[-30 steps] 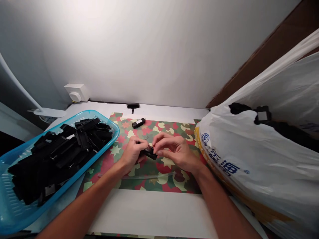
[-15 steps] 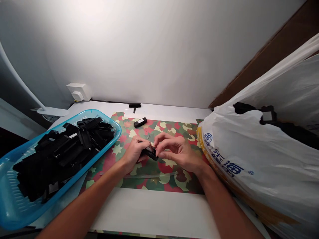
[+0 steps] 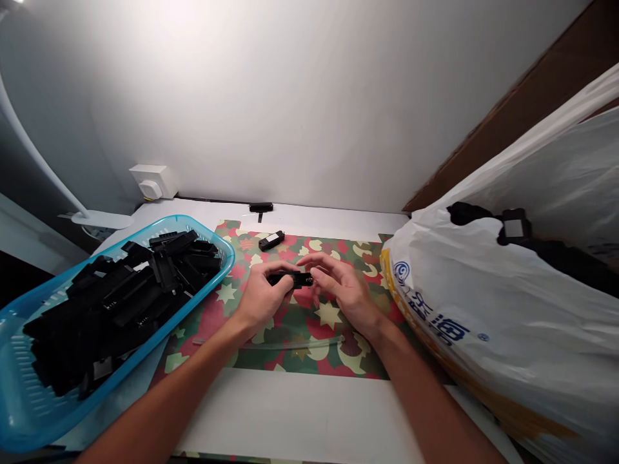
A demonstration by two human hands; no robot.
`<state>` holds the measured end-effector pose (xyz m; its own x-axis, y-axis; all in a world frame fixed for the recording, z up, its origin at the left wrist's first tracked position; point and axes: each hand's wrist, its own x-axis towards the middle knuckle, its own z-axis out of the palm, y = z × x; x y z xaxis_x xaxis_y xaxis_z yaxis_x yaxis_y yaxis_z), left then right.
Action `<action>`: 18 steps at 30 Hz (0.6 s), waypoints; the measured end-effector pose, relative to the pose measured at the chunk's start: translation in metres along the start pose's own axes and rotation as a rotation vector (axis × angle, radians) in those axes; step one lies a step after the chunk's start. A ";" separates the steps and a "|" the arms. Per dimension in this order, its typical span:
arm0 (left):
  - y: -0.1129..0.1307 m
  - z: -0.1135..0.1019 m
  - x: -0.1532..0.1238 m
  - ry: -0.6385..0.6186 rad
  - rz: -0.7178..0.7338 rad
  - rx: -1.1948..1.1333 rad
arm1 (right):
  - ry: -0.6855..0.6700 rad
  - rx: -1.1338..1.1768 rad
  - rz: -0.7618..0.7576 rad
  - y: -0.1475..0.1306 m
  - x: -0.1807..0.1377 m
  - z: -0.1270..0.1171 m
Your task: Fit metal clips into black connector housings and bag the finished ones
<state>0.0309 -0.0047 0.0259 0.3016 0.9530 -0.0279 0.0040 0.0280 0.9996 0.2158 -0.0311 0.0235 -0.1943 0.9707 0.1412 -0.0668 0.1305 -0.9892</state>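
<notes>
My left hand [image 3: 264, 293] is closed around a small black plastic casing [image 3: 304, 279], its thumb lying over the near side. The casing lies level, with small metallic-looking details near its right end. My right hand [image 3: 345, 293] has its thumb at that right end and its index finger curved along the far side; part of the casing is hidden by the fingers. Behind the hands, a black device with a white label [image 3: 271, 240] lies on the camouflage-patterned mat [image 3: 329, 314].
A blue plastic basket [image 3: 231, 254] heaped with black casings [image 3: 130, 290] stands on the left. To the right bulges a white plastic bag [image 3: 483, 277]. A clear strip [image 3: 271, 345] crosses the mat's near part. Another black piece [image 3: 261, 207] lies near the wall, and a lamp base [image 3: 106, 219] at far left.
The casing has turned from tilted to level and moved slightly up and away. My left thumb now lies across its near side. My right fingers have shifted from picking at it to its right end.
</notes>
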 end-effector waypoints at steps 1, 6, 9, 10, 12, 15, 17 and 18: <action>0.000 0.000 0.000 0.006 -0.003 0.011 | 0.008 0.007 0.006 0.001 0.001 0.000; 0.003 0.001 0.000 0.058 -0.017 0.044 | -0.010 0.014 0.026 0.001 0.002 0.004; 0.004 0.001 0.001 0.078 -0.030 0.055 | -0.011 0.015 0.015 0.002 0.001 0.007; 0.004 0.001 0.001 0.077 -0.035 0.055 | 0.001 0.012 0.006 0.002 0.001 0.008; 0.004 0.001 0.001 0.063 -0.044 0.045 | 0.032 0.001 -0.011 0.003 0.002 0.008; 0.003 0.002 0.002 0.022 -0.073 -0.013 | 0.061 0.023 -0.042 0.005 0.003 0.005; 0.003 0.002 0.002 -0.012 -0.108 -0.081 | 0.041 0.054 -0.060 0.005 0.004 0.003; 0.003 0.001 0.001 -0.027 -0.123 -0.117 | 0.032 0.058 -0.066 0.005 0.004 0.002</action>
<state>0.0325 -0.0035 0.0287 0.3316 0.9318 -0.1478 -0.0685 0.1801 0.9813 0.2126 -0.0270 0.0189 -0.1561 0.9665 0.2038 -0.1357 0.1834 -0.9736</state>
